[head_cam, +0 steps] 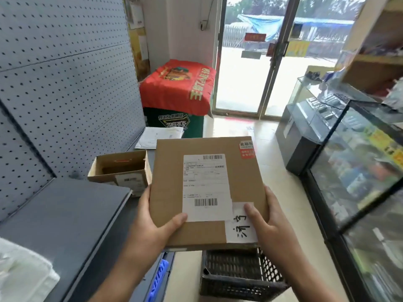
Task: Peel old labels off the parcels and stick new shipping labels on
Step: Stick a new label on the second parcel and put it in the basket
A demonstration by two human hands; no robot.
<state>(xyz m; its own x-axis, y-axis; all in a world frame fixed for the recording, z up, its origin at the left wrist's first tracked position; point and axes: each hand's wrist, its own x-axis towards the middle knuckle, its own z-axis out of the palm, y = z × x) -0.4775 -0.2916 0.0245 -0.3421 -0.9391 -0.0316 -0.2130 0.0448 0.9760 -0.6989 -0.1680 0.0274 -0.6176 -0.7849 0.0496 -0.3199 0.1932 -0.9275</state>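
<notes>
The flat cardboard parcel (pixel 207 190) is held in the air above a black crate (pixel 239 277), the left hand (pixel 157 227) and right hand (pixel 268 223) each gripping a near corner, thumbs on top. It looks stiff and light. The white shipping label (pixel 206 186) lies smooth; its lower corner by the left thumb seems the best spot to start peeling.
</notes>
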